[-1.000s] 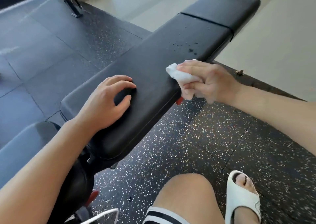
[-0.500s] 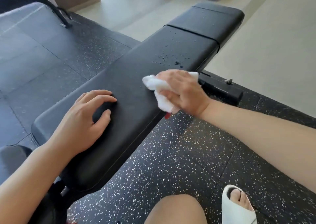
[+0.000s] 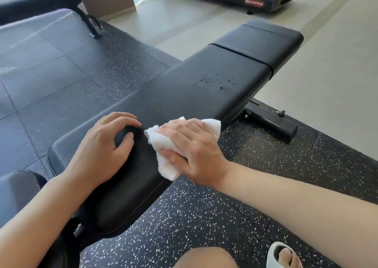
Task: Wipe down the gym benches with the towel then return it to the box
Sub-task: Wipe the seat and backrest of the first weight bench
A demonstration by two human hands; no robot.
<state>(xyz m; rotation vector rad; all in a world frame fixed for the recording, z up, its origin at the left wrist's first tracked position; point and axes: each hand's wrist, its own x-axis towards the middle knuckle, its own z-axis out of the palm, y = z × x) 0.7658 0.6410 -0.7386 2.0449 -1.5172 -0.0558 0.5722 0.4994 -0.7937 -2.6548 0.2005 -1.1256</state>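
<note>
Two hands, left hand [image 3: 100, 149], right hand [image 3: 190, 151], one towel [image 3: 163, 145], one bench [image 3: 204, 87]

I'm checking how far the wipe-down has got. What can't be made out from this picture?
- Bench pad under the towel: head view, covered by the towel and right hand.
- Pad under the left hand: covered by the palm.
- The box: nowhere in view.
- Second bench: cut off by the left edge.

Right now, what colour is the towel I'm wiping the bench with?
White. The towel shows best in the head view, under the right hand on the black bench.
</note>
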